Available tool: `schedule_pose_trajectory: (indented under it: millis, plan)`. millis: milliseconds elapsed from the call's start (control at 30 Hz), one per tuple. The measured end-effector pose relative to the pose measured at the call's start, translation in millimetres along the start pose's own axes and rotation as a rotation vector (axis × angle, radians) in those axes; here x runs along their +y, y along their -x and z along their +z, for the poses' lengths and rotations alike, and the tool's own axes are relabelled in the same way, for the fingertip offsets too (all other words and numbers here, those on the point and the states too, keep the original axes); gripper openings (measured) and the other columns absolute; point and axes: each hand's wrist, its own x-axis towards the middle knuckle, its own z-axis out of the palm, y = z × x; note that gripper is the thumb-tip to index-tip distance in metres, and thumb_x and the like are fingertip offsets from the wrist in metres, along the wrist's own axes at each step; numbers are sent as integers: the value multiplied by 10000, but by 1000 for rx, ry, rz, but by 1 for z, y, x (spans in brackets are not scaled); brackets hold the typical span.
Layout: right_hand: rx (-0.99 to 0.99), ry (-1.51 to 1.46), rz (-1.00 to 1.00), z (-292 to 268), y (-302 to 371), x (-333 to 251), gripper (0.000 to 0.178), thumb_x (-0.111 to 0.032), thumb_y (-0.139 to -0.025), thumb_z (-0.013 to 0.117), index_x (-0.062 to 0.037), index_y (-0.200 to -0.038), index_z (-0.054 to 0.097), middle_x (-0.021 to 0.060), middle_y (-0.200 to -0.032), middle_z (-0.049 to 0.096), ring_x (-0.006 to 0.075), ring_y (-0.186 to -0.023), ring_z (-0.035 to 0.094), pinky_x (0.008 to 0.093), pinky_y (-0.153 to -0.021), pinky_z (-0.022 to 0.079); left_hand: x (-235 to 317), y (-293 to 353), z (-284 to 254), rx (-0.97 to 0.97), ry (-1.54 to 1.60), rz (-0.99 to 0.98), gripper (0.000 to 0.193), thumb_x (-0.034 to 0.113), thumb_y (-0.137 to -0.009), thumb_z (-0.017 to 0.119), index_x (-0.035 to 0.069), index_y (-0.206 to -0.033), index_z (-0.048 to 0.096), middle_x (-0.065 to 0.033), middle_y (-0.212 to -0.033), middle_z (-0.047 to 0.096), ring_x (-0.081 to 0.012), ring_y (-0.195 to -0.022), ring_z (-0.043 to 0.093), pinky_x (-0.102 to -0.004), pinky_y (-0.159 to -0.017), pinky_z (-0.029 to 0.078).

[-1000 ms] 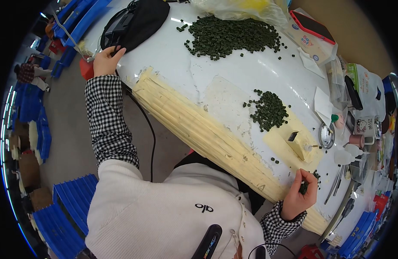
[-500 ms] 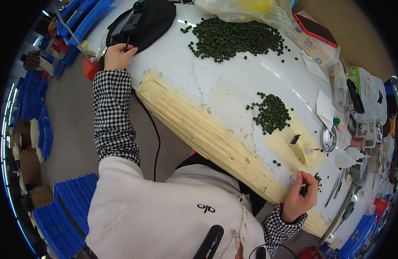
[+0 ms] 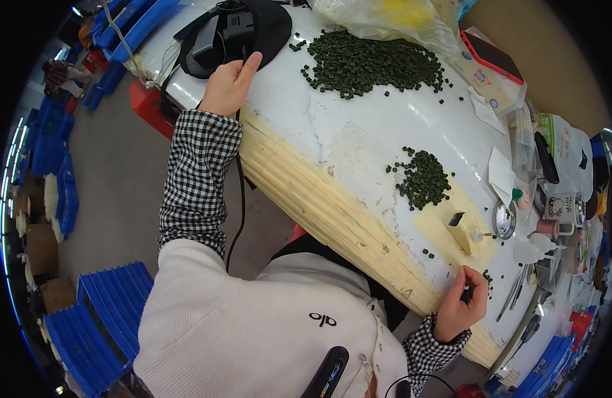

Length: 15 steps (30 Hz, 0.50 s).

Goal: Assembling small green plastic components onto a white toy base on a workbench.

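Observation:
My left hand (image 3: 228, 87) is closed at the table's far left corner, thumb up, around a black cable (image 3: 242, 199). The cable comes from black box-shaped devices (image 3: 238, 28) lying on a black cloth cap or pouch (image 3: 274, 41), and hangs below my hand past the table edge. At the near right edge my right hand (image 3: 462, 305) has thumb and forefinger pinched together; anything between the tips is too small to make out. A few dark green pieces (image 3: 487, 277) lie beside it. Just beyond stands a cream taped block with a thin pin (image 3: 466, 237).
A large heap of small dark green pieces (image 3: 372, 63) lies at the back, a smaller heap (image 3: 423, 179) nearer. A clear plastic bag (image 3: 385, 16), a red-edged phone (image 3: 491, 56), a round metal dish (image 3: 504, 219) and tweezers (image 3: 515, 292) surround them. Yellow tape (image 3: 319, 205) covers the front edge.
My left hand has moved right, away from the table corner, and its thumb now points up beside the cable. My right hand keeps its pinch in place. The view has shifted slightly.

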Motion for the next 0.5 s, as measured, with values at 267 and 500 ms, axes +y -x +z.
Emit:
schedule_pose_trajectory:
  millis: [267,500]
  plan:
    - [-7,17,-3,0,0,1,60,38,-854,631,61,-904,609,123,-838,644,178,-742,604,274,-724,493,-3,11,3,28,207,38,571,487,-956,528,-45,-751,565,23,-584,398,-85,-574,338,-273,-518,326]
    - [-5,11,-7,0,0,0,59,40,-854,628,57,-907,608,122,-835,643,181,-738,605,275,-722,492,-5,10,-1,-27,196,-8,506,437,-950,558,-60,-902,641,48,-592,442,-53,-565,367,-249,-513,308]
